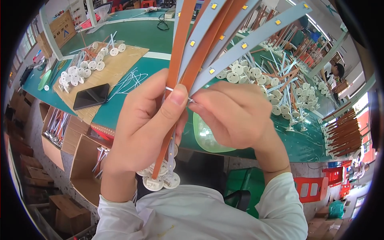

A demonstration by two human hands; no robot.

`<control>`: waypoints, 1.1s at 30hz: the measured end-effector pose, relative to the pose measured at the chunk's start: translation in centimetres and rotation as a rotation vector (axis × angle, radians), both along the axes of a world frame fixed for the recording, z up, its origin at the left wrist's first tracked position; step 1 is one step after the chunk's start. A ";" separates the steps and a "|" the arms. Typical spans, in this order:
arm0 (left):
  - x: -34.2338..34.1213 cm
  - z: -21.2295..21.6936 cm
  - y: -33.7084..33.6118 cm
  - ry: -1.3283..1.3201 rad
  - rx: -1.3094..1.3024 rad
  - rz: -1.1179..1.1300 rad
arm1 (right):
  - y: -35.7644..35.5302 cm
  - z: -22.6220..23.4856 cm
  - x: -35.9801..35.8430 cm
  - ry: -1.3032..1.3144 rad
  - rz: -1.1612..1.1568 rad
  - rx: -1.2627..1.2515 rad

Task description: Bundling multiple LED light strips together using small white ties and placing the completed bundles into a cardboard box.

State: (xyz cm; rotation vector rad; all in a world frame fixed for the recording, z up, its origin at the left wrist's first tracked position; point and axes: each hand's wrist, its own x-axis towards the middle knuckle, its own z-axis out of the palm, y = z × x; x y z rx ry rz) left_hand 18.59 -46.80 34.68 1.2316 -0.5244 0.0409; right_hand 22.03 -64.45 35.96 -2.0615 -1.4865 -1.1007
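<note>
My left hand (146, 120) is closed around a bundle of LED light strips (260, 35), some brown-faced and some grey-blue with small yellow LEDs. The strips fan out above the grip, toward the far side. Their round white end caps (153, 183) hang below the hand, close to my body. A thin white wire tie (170, 89) crosses the bundle at my left thumb. My right hand (238, 114) pinches the end of that tie beside the strips.
On the green table (136, 32) lie a cardboard sheet (132, 52), a black phone (91, 97) and loose white ties (127, 83). Piled LED strips with white caps (256, 73) cover the right side. A pale green tray (208, 136) sits under my right hand; open cartons (86, 160) stand lower left.
</note>
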 end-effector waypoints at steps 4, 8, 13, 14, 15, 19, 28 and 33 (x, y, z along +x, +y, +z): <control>0.2 -0.6 0.4 -0.059 0.114 0.106 | 0.9 0.4 -1.2 0.849 0.199 0.320; 0.6 -1.3 0.8 -0.130 0.213 0.226 | 1.8 0.2 -1.7 1.427 0.206 0.525; 1.2 -1.1 0.3 0.020 0.006 0.196 | 2.3 -1.9 0.5 0.399 -0.026 0.472; 1.3 -1.2 0.5 0.021 -0.021 0.185 | 1.9 -1.6 1.0 0.398 -0.018 0.473; 1.4 -1.3 0.5 0.019 -0.021 0.187 | 1.3 -1.4 1.3 0.106 -0.022 0.360; 1.8 -1.5 0.6 0.009 0.039 0.159 | 1.3 -1.1 0.6 -0.154 -0.126 0.190; 2.0 -1.6 0.2 0.026 0.056 0.120 | 0.9 -1.3 0.5 -0.138 -0.231 -0.067; 1.9 -1.6 0.5 0.012 0.069 0.062 | 1.2 -1.5 1.2 -0.036 0.014 0.120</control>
